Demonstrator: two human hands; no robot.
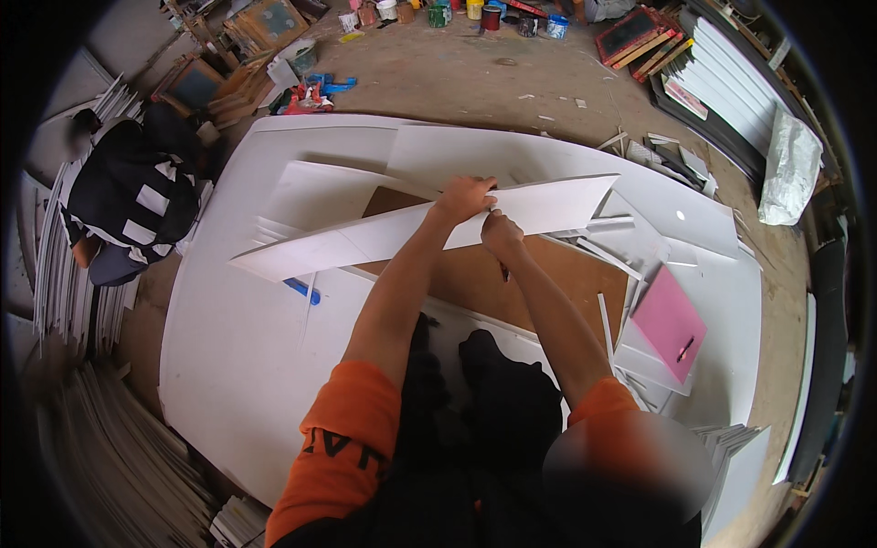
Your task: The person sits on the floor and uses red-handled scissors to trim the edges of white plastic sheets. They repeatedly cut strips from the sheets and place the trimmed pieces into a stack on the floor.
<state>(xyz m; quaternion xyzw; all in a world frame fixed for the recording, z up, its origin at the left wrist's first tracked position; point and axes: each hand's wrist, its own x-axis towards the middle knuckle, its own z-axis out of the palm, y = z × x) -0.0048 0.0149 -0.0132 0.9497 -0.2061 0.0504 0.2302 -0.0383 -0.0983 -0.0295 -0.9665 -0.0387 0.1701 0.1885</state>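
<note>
long white board strip [402,228], tilted over brown board [548,283] | left hand [464,198] grasps its top edge | right hand [501,233] clenched on dark tool, touching strip | paint cans [491,16] far off, contents unclear

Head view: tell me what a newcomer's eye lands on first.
The long white strip lies across the middle, pressed down by the left hand while the right hand works a thin tool along its edge. A brown board lies beneath it, and a pink sheet lies to the right.
</note>
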